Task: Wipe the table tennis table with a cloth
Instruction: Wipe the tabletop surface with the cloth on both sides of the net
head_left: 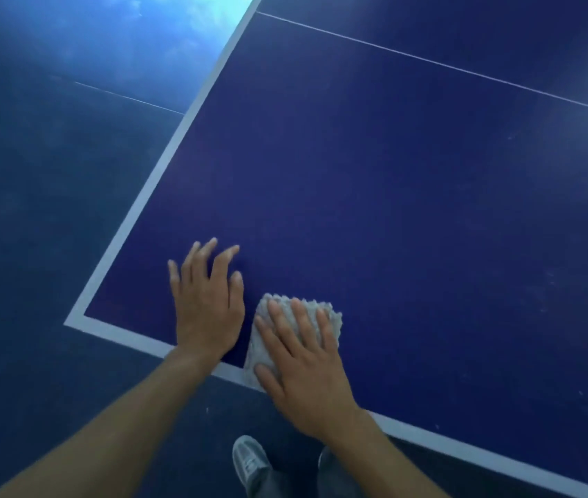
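Observation:
The dark blue table tennis table [375,181] fills most of the view, with a white border along its near and left edges and its corner at the lower left. A grey, nubby cloth [273,319] lies flat on the table by the near edge. My right hand [303,364] presses down on the cloth with straight, spread fingers. My left hand [208,300] rests flat on the bare table just left of the cloth, fingers spread, holding nothing.
A thin white centre line [439,62] crosses the table at the far right. The blue floor [51,174] lies left of and below the table, with glare at the top. My grey shoe [249,461] stands on the floor under the near edge.

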